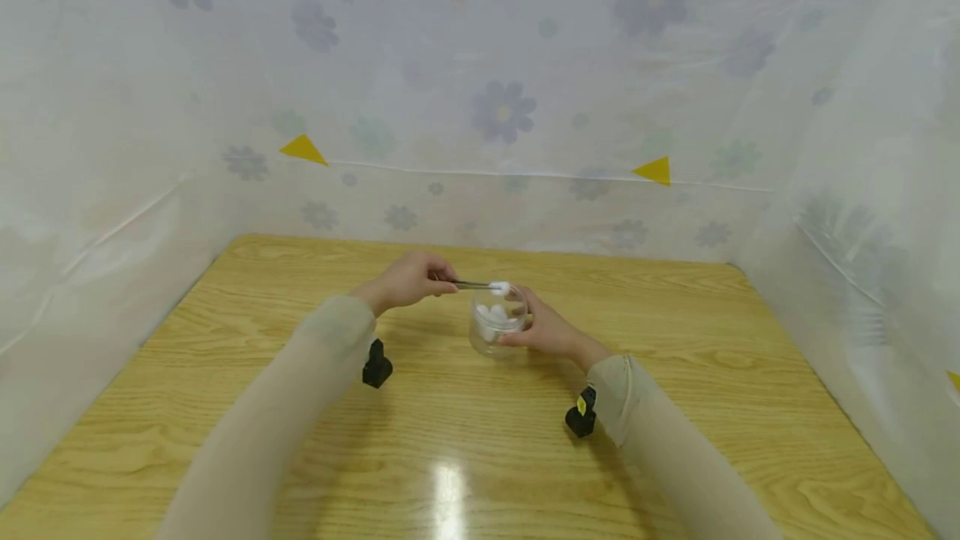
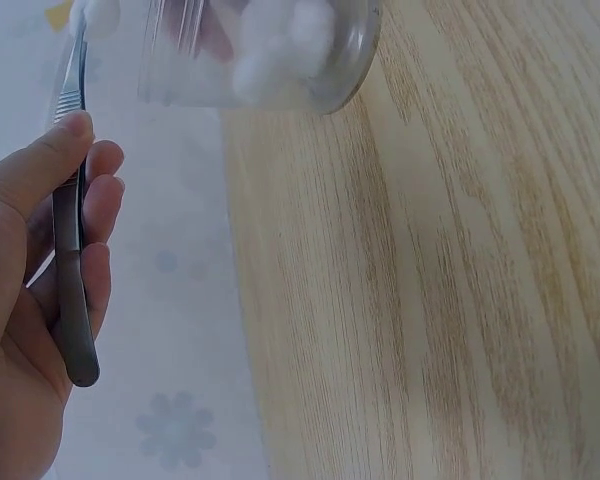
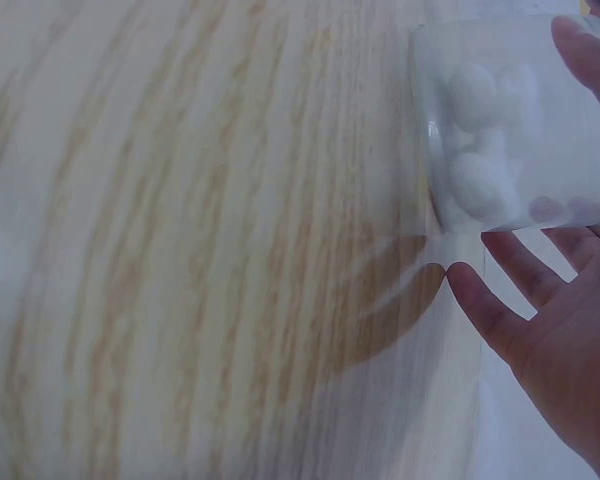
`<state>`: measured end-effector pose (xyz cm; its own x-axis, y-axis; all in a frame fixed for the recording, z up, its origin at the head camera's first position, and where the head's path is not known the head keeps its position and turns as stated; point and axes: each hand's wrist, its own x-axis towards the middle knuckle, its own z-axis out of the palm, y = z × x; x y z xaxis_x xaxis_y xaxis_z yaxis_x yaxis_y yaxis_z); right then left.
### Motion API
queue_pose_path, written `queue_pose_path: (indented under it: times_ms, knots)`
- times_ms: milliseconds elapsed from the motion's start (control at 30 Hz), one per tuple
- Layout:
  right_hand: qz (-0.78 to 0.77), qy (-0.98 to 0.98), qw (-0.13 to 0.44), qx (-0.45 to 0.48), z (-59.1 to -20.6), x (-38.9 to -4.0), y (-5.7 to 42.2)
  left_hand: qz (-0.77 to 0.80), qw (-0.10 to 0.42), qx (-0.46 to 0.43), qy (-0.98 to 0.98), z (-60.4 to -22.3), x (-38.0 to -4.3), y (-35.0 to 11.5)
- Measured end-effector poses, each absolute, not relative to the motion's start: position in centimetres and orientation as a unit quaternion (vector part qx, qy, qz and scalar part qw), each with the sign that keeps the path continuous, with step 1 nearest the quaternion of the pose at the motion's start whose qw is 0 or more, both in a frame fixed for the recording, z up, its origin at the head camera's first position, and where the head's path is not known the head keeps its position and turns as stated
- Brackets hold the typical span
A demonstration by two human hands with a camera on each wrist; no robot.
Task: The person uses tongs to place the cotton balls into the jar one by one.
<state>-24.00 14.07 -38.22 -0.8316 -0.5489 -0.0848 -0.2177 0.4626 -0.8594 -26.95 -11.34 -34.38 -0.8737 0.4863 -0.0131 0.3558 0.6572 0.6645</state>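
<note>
My left hand [image 1: 411,279] pinches a pair of metal tweezers [image 2: 72,260] between thumb and fingers. At their tips is a white cotton ball [image 1: 499,288], over the mouth of a clear jar [image 1: 483,346]. Several more cotton balls [image 3: 480,185] lie inside the jar, toward its bottom. My right hand [image 1: 551,327] holds the jar from the right side, thumb at the near wall and fingers around the far side. In the right wrist view the jar stands on the wooden table, with the fingertips against its wall.
The wooden table [image 1: 450,415] reaches back to a flower-patterned curtain [image 1: 420,90], which also closes off both sides. Two yellow triangles [image 1: 652,171] mark the back curtain. A black wrist camera [image 1: 377,365] is strapped at each sleeve.
</note>
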Motion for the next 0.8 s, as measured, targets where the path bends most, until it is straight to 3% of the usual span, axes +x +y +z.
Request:
queue_pose_path:
  times_ms: [800]
  knots:
    - [-0.463,0.837,0.169,-0.237,-38.27,-23.98,14.01,0.376,0.089,0.222,0.895,-34.81,-26.65,-11.6]
